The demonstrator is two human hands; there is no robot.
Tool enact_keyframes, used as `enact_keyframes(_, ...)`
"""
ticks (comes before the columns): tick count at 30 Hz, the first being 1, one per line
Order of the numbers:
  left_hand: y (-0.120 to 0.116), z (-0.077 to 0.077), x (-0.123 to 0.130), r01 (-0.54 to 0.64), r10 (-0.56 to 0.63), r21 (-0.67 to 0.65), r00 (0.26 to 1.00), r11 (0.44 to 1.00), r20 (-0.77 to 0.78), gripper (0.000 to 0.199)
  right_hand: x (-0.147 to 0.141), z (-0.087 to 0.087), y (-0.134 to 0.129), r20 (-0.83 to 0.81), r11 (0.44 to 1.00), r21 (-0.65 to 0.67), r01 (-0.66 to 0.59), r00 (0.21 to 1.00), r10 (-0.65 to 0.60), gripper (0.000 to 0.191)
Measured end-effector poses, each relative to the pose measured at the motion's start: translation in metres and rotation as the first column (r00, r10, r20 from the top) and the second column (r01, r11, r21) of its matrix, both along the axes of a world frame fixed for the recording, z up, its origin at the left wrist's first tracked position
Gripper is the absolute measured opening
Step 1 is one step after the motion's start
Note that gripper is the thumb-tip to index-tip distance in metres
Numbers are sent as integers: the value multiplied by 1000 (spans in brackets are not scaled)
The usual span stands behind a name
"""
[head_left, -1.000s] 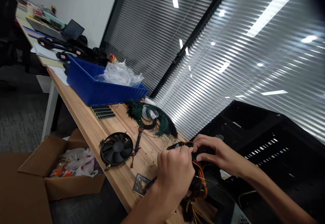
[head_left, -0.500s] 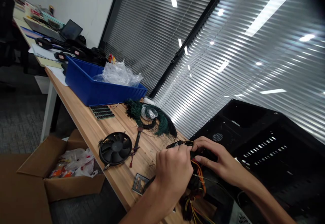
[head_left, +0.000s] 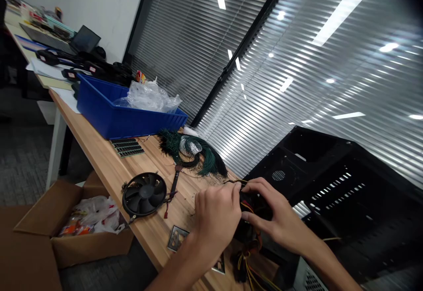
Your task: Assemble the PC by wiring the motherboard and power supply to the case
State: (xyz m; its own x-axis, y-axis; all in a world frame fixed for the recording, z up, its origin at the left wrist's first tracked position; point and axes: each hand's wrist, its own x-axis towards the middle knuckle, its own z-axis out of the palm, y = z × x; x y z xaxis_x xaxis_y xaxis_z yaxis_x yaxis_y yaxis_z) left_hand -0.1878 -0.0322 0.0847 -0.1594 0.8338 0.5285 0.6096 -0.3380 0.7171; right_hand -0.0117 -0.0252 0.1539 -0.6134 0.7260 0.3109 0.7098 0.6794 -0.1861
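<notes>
My left hand (head_left: pixel 218 211) is closed, knuckles up, at a bundle of black, orange and yellow cables (head_left: pixel 246 260). Opposite it, my right hand (head_left: pixel 272 207) grips the same bundle, its thumb and fingers bent around the upper part. The fingertips of both hands nearly meet, and the exact spot they pinch is hidden behind them. Lower down, the wires hang together by a grey metal box with a perforated side (head_left: pixel 307 278), perhaps a power supply. Right of my hands stands a black computer case (head_left: pixel 317 172).
A black round fan (head_left: pixel 144 194), a brush (head_left: pixel 176 178), a metal plate with cutouts (head_left: pixel 177 238), memory sticks (head_left: pixel 127 147) and dark green wires (head_left: pixel 211 156) lie on the wooden table (head_left: pixel 95 145). Behind is a blue bin (head_left: pixel 132 121). A cardboard box (head_left: pixel 92 249) sits on the floor.
My view has shifted slightly, so most things sit further left. Both hands stay on the cables, and more of a second metal plate shows below my left wrist.
</notes>
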Motion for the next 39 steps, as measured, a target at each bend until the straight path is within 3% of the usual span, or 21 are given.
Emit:
enact_keyframes(3,-2,5,-3,-5,5,-28,1000,1000,-9,49,0,-14,-3,126,954,299,10,991,-50,28)
enact_keyframes(6,-5,9,-6,25,-25,-35,1000,999,3,56,0,-28,-7,289,787,607,-114,954,-84,34)
enact_keyframes(8,-6,10,-8,52,-52,-45,998,998,21,58,-2,-34,-10,342,677,717,-170,931,-129,37)
enact_keyframes(10,-5,12,-11,89,-86,-53,995,995,45,59,-6,-38,-12,341,627,765,-148,919,-200,36)
enact_keyframes(15,5,14,-26,212,-193,-92,965,973,178,59,-16,-41,-10,335,604,789,-108,901,-276,29)
enact_keyframes(20,16,10,-36,358,-350,-9,917,934,190,29,-15,-42,-5,315,622,777,-94,914,-256,23)
enact_keyframes(30,7,7,-22,210,-203,-51,972,976,122,32,-18,-48,-10,288,557,823,-113,927,-238,29)
enact_keyframes(39,2,9,-18,99,-99,-114,995,989,2,31,-17,-51,-11,293,550,826,-122,927,-235,33)
